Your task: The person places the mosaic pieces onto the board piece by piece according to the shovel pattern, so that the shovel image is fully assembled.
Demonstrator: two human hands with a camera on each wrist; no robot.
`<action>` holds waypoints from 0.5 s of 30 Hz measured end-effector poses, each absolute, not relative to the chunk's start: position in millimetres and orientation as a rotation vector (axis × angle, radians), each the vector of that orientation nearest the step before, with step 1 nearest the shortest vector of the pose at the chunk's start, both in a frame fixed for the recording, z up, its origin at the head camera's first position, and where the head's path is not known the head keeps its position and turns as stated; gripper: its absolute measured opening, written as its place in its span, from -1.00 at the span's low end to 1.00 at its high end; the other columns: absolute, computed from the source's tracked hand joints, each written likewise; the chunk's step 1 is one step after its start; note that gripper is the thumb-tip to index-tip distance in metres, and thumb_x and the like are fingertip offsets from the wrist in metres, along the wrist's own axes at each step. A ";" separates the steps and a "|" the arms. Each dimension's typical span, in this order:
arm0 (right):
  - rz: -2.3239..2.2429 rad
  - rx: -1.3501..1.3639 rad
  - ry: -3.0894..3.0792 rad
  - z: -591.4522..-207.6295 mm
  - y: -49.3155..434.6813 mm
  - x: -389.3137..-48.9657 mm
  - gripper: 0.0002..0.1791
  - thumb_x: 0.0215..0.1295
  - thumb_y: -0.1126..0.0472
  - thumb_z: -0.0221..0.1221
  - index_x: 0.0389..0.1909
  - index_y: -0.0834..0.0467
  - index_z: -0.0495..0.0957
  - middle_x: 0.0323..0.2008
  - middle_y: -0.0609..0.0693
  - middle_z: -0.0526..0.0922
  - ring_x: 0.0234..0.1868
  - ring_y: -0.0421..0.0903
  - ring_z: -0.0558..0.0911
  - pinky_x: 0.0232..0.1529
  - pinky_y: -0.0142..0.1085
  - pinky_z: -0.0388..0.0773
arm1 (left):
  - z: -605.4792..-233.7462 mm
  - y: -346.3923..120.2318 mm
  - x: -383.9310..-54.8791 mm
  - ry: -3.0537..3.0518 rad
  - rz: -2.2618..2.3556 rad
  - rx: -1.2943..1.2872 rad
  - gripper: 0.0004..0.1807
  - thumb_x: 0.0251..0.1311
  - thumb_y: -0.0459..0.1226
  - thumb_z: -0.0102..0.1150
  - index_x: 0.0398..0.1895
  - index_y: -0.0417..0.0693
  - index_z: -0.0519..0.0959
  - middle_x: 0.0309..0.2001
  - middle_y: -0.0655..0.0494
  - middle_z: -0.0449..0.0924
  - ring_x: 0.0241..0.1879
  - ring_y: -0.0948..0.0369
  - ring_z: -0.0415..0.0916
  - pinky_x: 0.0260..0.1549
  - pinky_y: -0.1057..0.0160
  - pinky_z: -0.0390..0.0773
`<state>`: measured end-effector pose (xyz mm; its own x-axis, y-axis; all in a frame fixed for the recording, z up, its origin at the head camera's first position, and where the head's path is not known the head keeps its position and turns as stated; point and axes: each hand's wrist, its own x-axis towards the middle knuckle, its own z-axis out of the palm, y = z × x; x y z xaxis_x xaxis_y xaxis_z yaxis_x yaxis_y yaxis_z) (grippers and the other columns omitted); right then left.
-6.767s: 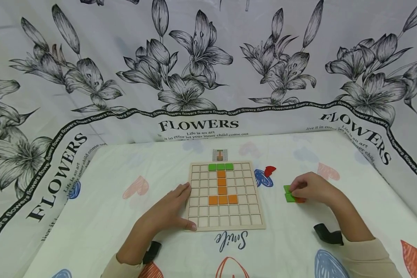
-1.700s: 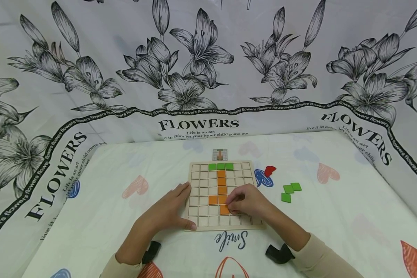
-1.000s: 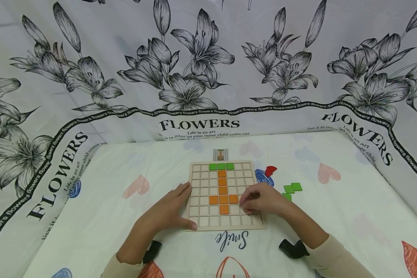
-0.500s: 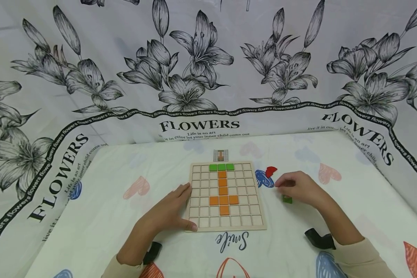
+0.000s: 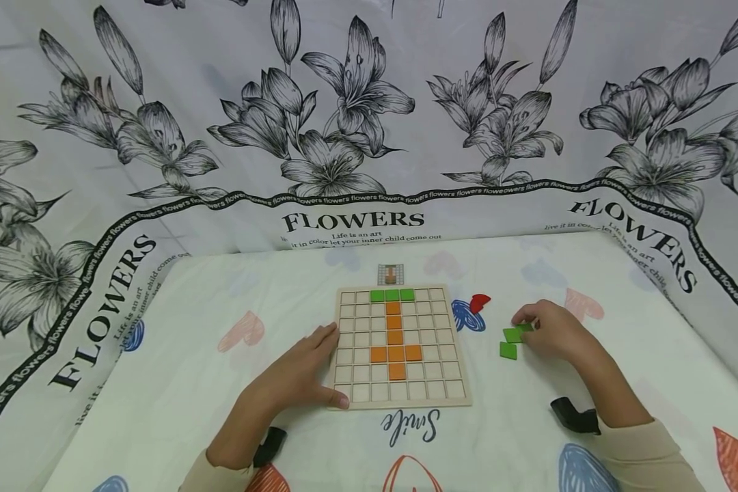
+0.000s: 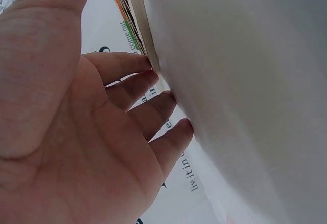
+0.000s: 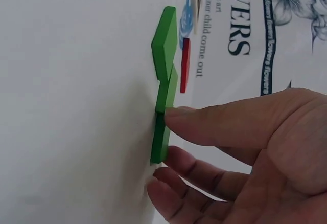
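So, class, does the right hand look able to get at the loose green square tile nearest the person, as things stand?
Probably yes: the right hand is close by, at another green square tile, and the nearest tile lies uncovered on the white printed cloth, with nothing standing in the way.

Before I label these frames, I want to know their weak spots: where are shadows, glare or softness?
Head view: even light, no strong glare on the wooden board, though the small card is too tiny to read finely; left wrist: the left hand looks dim, and the pale cloth is hazy; right wrist: a soft shadow lies beside the green tiles.
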<state>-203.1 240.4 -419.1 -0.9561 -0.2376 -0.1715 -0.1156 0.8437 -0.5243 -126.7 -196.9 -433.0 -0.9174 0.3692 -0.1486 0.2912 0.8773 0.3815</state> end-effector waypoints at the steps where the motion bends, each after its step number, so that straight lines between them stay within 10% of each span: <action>1: -0.783 -0.281 2.784 -419.5 241.0 -203.2 -0.71 0.09 0.46 0.23 -0.14 0.27 0.70 -0.18 0.20 0.59 -0.18 0.15 0.49 -0.19 -0.02 0.52 | -432.9 -197.1 -126.6 2.833 0.528 0.510 0.38 -0.28 0.28 0.54 0.57 -0.20 0.10 0.57 -0.04 0.03 0.52 -0.05 0.00 0.41 0.00 0.18; 15: -0.776 -0.324 2.844 -423.9 245.9 -204.2 -0.76 0.03 0.44 0.30 -0.21 0.30 0.67 -0.33 0.12 0.55 -0.24 0.10 0.49 -0.21 -0.04 0.49 | -434.5 -197.7 -126.6 2.834 0.545 0.544 0.37 -0.26 0.29 0.52 0.56 -0.23 0.10 0.56 -0.08 0.04 0.51 -0.08 0.00 0.40 -0.05 0.16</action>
<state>-204.2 245.9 -423.9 -0.9609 -0.2537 -0.1112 -0.1620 0.8404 -0.5172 -126.6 -197.7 -434.5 -0.9111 0.3915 -0.1287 0.3158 0.8640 0.3922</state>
